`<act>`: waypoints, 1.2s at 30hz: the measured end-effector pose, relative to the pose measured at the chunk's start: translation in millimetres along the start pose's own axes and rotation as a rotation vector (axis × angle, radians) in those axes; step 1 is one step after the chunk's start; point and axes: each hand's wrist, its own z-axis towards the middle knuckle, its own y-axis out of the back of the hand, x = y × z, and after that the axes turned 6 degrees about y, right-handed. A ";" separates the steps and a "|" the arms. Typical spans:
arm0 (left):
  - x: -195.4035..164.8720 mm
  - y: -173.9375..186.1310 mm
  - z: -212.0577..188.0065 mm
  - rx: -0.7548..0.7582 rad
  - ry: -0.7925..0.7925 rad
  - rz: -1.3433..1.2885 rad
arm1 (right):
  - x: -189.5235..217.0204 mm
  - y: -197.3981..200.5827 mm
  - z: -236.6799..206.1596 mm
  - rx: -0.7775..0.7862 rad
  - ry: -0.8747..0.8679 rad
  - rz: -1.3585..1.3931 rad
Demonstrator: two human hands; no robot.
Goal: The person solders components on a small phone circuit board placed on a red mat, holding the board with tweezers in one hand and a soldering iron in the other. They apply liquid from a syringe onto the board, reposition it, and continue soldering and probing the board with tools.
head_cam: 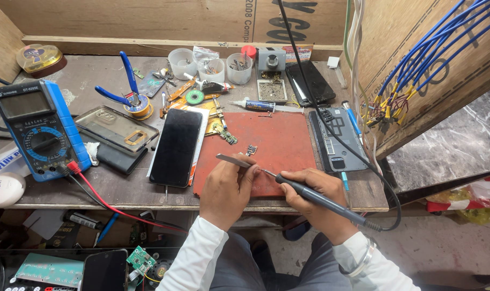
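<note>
your right hand [316, 195] grips the soldering iron [315, 196], long axis slanting up-left, tip meeting the tweezers [234, 159] pinched in your left hand [226, 188]; the small component [251, 150] lies just beyond on the red mat [280, 140].
</note>
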 end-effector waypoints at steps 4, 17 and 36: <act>-0.4 -0.2 0.2 -0.010 0.004 0.008 | 0.1 0.0 0.6 -0.008 0.006 -0.010; 0.0 -0.1 -0.2 -0.016 -0.014 0.018 | 1.0 -0.1 -1.5 -0.037 -0.004 -0.037; -1.9 0.6 0.5 -0.005 0.009 0.033 | 1.6 0.3 0.2 -0.012 0.012 -0.023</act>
